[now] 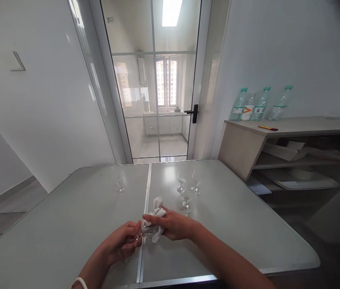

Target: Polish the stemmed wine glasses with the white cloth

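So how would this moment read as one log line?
left hand: holds glass | right hand: presses cloth on it | table: four more glasses

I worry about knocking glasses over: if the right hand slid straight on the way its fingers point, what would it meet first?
Probably nothing: the right hand, gripping the white cloth, points left over bare table; the lone stemmed glass seems farther back, though depth is unclear.

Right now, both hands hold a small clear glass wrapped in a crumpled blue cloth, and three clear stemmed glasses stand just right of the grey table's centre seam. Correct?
Not quite: the crumpled cloth is white, not blue. The head view shows the left hand and right hand holding the small clear glass in it, and the three clear stemmed glasses do stand just right of the grey table centre seam.
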Motion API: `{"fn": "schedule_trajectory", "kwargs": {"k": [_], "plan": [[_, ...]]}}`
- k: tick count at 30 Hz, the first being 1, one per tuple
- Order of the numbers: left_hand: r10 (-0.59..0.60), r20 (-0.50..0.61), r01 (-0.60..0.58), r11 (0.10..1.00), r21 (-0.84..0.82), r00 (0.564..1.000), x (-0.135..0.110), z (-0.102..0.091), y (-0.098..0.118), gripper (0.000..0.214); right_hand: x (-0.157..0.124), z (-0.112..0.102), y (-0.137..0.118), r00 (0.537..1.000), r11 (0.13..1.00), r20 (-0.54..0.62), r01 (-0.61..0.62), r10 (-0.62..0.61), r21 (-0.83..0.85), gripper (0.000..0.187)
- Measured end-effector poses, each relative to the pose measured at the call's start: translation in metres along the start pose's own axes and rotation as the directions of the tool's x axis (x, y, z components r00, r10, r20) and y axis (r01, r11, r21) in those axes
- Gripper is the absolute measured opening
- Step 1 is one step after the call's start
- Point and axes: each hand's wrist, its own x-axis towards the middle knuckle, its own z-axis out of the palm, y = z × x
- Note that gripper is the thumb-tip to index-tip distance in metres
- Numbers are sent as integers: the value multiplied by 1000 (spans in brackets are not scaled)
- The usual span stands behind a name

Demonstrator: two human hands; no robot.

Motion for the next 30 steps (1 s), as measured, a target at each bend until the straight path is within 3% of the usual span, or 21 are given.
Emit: {"fn": "schedule_trajectory", "kwargs": {"k": [4, 6, 8, 9, 11, 13, 15, 17, 19, 21, 22, 24, 26, 27, 28, 30], "plan": [[68, 29, -74, 954, 290, 997, -5, 10, 16, 56, 1, 0, -2, 995, 948, -2, -98, 104, 304, 86], [155, -22, -130, 887, 443, 988, -8, 15, 21, 55, 3, -2, -3, 987, 865, -49, -111, 154, 489, 85], [299, -98, -174, 758, 628, 949, -8, 18, 18, 52, 6, -5, -4, 966, 724, -56, -150, 253, 673, 85], [403, -120, -196, 658, 727, 907, -7, 17, 14, 49, 7, -6, -5, 950, 635, -39, -177, 311, 752, 85], [629, -81, -224, 389, 894, 773, -3, 15, 3, 42, 10, -8, -7, 906, 463, -1, -215, 423, 860, 83], [785, 61, -217, 96, 971, 616, 0, 11, -9, 40, 12, -9, -9, 860, 357, 3, -215, 510, 909, 79], [848, 208, -182, -134, 974, 487, 0, 9, -16, 44, 15, -8, -10, 824, 305, -15, -194, 567, 932, 74], [864, 309, -150, -271, 951, 397, -2, 10, -19, 52, 16, -9, -11, 787, 276, -54, -151, 615, 949, 67], [868, 346, -141, -316, 938, 355, -3, 11, -19, 57, 15, -12, -13, 763, 292, -96, -126, 639, 948, 63], [870, 319, -174, -271, 947, 375, -3, 12, -16, 55, 12, -17, -16, 791, 358, -102, -154, 604, 921, 62], [866, 273, -201, -204, 958, 420, -2, 11, -14, 52, 11, -18, -17, 824, 407, -85, -184, 560, 894, 63], [794, 123, -249, 37, 968, 595, -1, 9, -6, 45, 8, -20, -19, 896, 539, -30, -240, 444, 808, 65], [577, -35, -228, 378, 897, 816, -2, 7, 6, 41, 6, -18, -18, 943, 690, 15, -253, 331, 678, 69], [431, -83, -184, 541, 821, 898, -4, 6, 11, 44, 6, -16, -18, 960, 761, 24, -236, 279, 604, 72], [297, -99, -134, 671, 729, 950, -7, 5, 17, 49, 6, -14, -16, 974, 819, 26, -203, 225, 536, 76], [135, -77, -70, 828, 557, 988, -13, 4, 25, 61, 7, -9, -13, 994, 896, 16, -104, 107, 431, 81]]}}
